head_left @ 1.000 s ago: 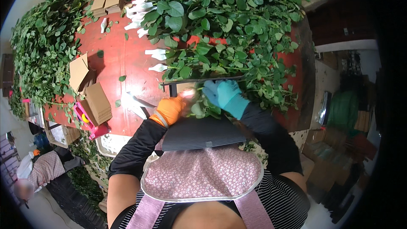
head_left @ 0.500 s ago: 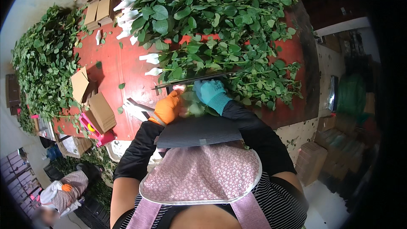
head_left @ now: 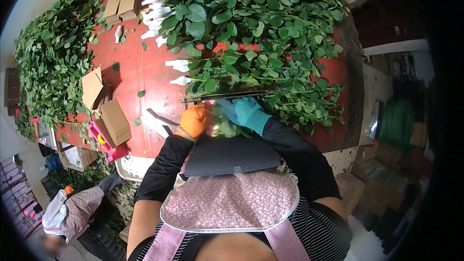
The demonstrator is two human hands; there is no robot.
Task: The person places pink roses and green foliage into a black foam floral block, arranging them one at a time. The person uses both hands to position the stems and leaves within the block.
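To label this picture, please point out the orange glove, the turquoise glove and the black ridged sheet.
Orange glove (head_left: pixel 194 121): head view, back of the glove.
Turquoise glove (head_left: pixel 251 112): head view, back of the glove.
Black ridged sheet (head_left: pixel 234 153): head view, middle of its surface.

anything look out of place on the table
A small white piece lies alone on the red table, apart from the white-capped stems, so it looks stray; a few loose leaves are scattered near it.

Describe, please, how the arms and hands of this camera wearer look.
The left hand wears an orange glove with a pale wrist band; the right hand wears a turquoise glove with greyish-blue fingers. Black sleeves cover both forearms.
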